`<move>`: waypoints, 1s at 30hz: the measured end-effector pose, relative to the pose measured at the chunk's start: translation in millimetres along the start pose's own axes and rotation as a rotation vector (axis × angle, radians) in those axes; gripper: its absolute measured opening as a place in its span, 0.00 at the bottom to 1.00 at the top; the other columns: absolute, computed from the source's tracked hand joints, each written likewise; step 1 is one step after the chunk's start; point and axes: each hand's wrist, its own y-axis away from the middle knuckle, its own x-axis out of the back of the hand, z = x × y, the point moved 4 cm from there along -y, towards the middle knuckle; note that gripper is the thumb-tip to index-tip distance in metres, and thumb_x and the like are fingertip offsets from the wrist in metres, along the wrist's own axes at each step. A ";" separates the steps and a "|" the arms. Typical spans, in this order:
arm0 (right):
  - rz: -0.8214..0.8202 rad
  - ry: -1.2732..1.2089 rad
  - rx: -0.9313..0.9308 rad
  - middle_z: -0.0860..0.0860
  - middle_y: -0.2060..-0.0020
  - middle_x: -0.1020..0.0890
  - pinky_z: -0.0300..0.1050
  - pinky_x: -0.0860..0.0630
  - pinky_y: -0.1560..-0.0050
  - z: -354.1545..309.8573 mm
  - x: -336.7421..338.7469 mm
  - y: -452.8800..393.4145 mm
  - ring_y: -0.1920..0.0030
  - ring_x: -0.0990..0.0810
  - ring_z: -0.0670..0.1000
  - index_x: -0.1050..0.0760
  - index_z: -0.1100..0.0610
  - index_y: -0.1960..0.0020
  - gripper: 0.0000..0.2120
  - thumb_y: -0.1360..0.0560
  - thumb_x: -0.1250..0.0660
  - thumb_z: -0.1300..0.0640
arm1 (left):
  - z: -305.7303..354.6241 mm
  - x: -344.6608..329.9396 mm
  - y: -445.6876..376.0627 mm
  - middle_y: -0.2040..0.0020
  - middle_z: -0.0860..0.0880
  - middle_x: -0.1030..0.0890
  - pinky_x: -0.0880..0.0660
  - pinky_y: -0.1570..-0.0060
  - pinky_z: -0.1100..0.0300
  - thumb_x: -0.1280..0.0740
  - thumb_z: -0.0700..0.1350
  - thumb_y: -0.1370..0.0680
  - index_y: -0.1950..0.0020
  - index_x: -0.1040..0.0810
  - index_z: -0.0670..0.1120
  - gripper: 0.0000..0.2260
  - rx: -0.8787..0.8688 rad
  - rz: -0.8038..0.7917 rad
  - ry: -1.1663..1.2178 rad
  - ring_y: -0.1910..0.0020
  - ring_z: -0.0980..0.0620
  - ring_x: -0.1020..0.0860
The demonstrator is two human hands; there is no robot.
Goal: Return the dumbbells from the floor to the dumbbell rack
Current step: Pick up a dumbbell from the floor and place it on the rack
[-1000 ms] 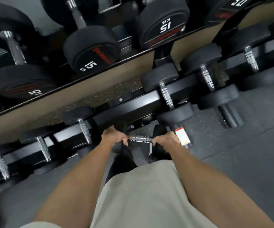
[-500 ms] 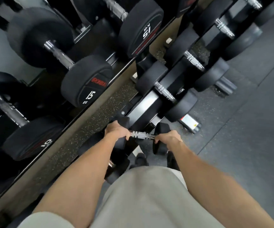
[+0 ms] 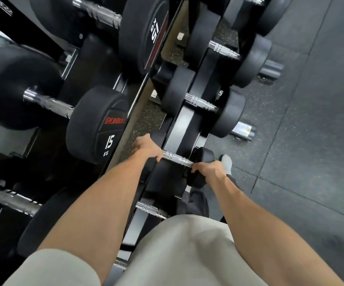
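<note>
From the head view I see both my hands wrapped on one dumbbell (image 3: 177, 158): the left hand (image 3: 147, 149) has its fingers closed over the chrome handle at its 9 o'clock end, against the inner head, and the right hand (image 3: 207, 169) has its fingers curled shut at the 3 o'clock end, partly over the other black head. The dumbbell hangs off the floor (image 3: 301, 141), level with the lower rail of the dumbbell rack (image 3: 182, 124), which runs from 6 toward 12 o'clock through the frame. Just toward 12 o'clock a racked dumbbell (image 3: 202, 103) already sits across the rail; another handle shows toward 6 o'clock below my arms. I judge the free cradle lies between those two. To seat it well, I would keep the handle square across the rail, lower both heads together onto the supports, and only then loosen my grip, keeping fingertips out from under the heads.
</note>
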 end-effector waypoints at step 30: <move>-0.012 0.060 0.113 0.56 0.53 0.18 0.42 0.25 0.66 -13.3 -10.0 -28.1 0.58 0.20 0.55 0.24 0.60 0.52 0.13 0.25 0.26 0.52 | 6.9 -10.6 -11.2 0.35 0.37 0.21 0.22 0.44 0.47 0.30 0.40 0.22 0.33 0.26 0.38 0.18 -0.094 0.175 -0.113 0.35 0.37 0.23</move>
